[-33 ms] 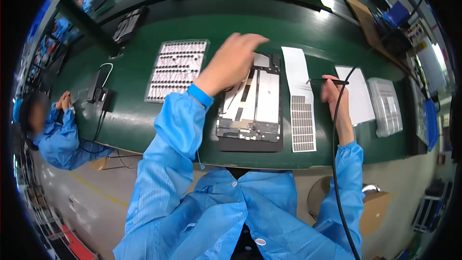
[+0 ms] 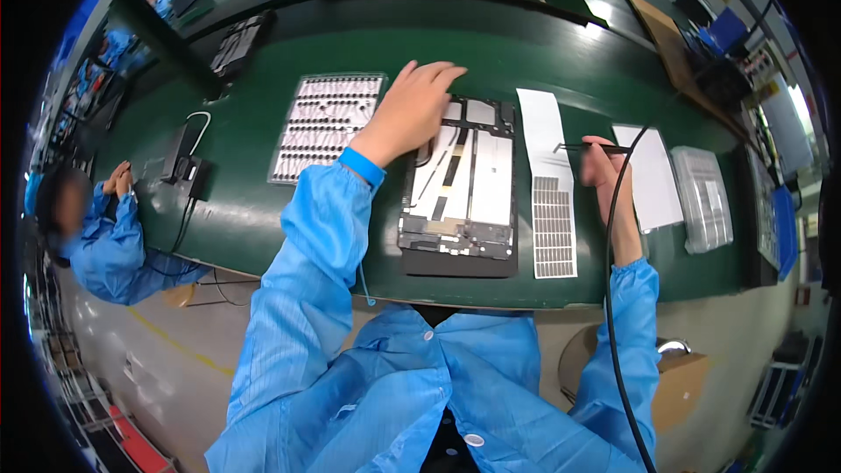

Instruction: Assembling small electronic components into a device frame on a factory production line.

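Note:
An opened tablet (image 2: 492, 175), with pale battery panels and dark circuit boards showing, lies on a dark flat slab (image 2: 460, 267) in front of me. My left hand (image 2: 407, 114) is over its upper left corner, fingers stretched out and holding nothing I can see. Whether it touches the tablet is unclear. Dark tweezers (image 2: 604, 148) are pinched in my right hand (image 2: 604, 177), their tips pointing left over a long white label sheet (image 2: 540, 131). Rows of small grey labels (image 2: 553, 232) fill the sheet's near half.
Left of the tablet sits a clear tray (image 2: 326, 129) of small black round parts with wires. A white sheet (image 2: 653, 180) and clear plastic trays (image 2: 703, 201) lie at right. A black cable (image 2: 608, 298) passes my right arm. Another person (image 2: 101, 223) sits at far left.
My left hand has drawn back slightly to the left from above the tablet, uncovering more of its top edge. The right hand keeps the tweezers in nearly the same place.

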Demonstrator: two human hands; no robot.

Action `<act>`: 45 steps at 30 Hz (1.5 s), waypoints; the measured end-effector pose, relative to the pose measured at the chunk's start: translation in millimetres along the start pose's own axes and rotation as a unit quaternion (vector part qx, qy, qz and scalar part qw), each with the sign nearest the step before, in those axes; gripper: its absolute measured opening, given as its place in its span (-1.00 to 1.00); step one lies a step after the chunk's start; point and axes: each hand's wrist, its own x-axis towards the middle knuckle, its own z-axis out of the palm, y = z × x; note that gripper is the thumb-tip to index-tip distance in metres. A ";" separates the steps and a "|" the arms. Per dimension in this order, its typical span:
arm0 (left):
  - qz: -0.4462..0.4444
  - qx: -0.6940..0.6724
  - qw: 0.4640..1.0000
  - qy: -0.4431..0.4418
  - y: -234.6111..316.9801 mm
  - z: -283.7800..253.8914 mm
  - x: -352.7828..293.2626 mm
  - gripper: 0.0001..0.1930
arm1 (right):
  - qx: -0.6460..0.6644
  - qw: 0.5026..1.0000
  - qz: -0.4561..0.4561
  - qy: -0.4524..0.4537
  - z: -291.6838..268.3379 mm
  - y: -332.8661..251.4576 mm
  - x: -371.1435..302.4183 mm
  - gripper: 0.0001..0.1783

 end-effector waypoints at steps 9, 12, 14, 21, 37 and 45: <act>-0.078 -0.103 0.988 -0.081 -8.1 -6.6 -44.7 -0.72 | -0.077 0.989 -0.014 -0.129 143.9 -4.8 59.4 -0.67; -0.097 -0.145 0.983 -0.054 -1.4 -14.0 -53.8 -0.61 | -0.078 0.990 -0.001 -0.114 157.4 7.0 62.0 -0.70; -0.092 -0.180 0.979 -0.034 1.0 -19.0 -56.7 -0.52 | -0.111 0.988 0.002 -0.111 160.2 11.4 59.9 -0.70; -0.076 -0.163 0.983 -0.024 3.3 -23.9 -59.1 -0.56 | -0.122 0.989 0.020 -0.082 165.0 10.0 57.1 -0.69; -0.052 -0.125 0.990 -0.045 5.6 -24.2 -56.3 -0.83 | -0.106 0.989 0.006 -0.100 167.6 10.3 55.7 -0.71; 0.047 -0.061 0.996 -0.054 8.5 -24.0 -46.6 -0.73 | -0.110 0.990 -0.050 -0.075 164.5 14.4 53.3 -0.77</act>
